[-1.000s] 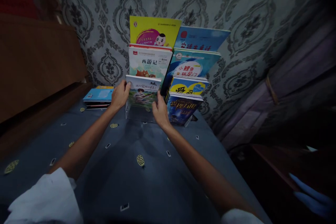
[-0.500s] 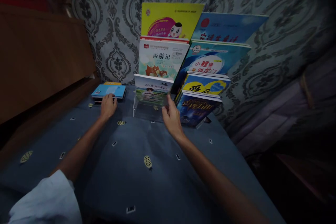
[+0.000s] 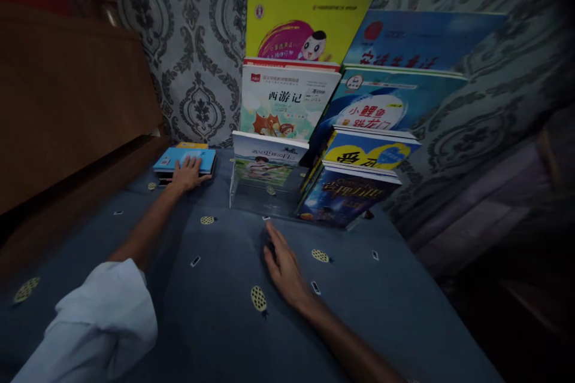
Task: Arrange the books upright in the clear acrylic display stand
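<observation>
My left hand [image 3: 187, 175] lies with fingers spread on top of a blue book [image 3: 168, 157], the upper one of a small stack at the left. A yellow book edge [image 3: 193, 145] shows behind it. Over the tablecloth, in front of a clear stand [image 3: 265, 206], my right hand [image 3: 286, 268] is open and holds nothing; its fingers stretch forward. In the stand leans a book with a green landscape cover [image 3: 265, 167]. Behind that are a white book [image 3: 287, 102] and a tall yellow-green book [image 3: 305, 18].
Right of these, the stand's other column holds a dark blue book [image 3: 348, 194], a yellow-and-blue book [image 3: 368, 152], a teal book [image 3: 386, 96] and a tall blue book [image 3: 426, 39]. A wooden panel [image 3: 76, 96] borders the left; patterned wallpaper [image 3: 197, 60] is behind.
My right hand has come away from the landscape-covered book, back toward me over the cloth. My left hand has spread out farther over the blue book. The view has shifted slightly closer.
</observation>
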`<state>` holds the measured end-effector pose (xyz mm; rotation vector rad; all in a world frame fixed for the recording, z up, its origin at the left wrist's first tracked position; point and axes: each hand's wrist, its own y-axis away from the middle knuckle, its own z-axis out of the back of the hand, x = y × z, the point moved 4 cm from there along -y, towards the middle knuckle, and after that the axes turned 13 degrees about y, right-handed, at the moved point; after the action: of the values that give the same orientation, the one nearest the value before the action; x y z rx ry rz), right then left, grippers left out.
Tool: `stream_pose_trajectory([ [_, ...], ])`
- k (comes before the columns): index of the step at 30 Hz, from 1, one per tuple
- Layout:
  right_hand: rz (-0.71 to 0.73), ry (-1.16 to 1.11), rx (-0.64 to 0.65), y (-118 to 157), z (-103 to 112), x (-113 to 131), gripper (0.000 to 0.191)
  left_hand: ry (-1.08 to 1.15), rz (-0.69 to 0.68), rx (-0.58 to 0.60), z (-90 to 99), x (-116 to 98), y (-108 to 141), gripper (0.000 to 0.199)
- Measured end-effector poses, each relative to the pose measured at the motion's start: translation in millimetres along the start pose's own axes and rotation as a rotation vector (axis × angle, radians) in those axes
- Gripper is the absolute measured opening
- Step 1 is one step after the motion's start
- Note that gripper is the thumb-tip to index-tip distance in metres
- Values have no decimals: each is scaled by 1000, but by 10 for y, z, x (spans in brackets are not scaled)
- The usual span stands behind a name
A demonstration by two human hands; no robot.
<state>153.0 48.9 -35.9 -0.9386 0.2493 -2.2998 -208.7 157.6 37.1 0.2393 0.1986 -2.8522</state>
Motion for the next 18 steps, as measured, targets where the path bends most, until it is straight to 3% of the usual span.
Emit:
stream_pose_trajectory([
  [3,3,1,23,-5,13,-16,57,1,-25,10,31,-4,25,71],
  [10,12,-4,34,-1,32,-6,55,-52,-143,-4,78,16,342,54],
  [18,50,10,28,-35,76,23,51,-164,-194,-1,179,-144,641,43],
])
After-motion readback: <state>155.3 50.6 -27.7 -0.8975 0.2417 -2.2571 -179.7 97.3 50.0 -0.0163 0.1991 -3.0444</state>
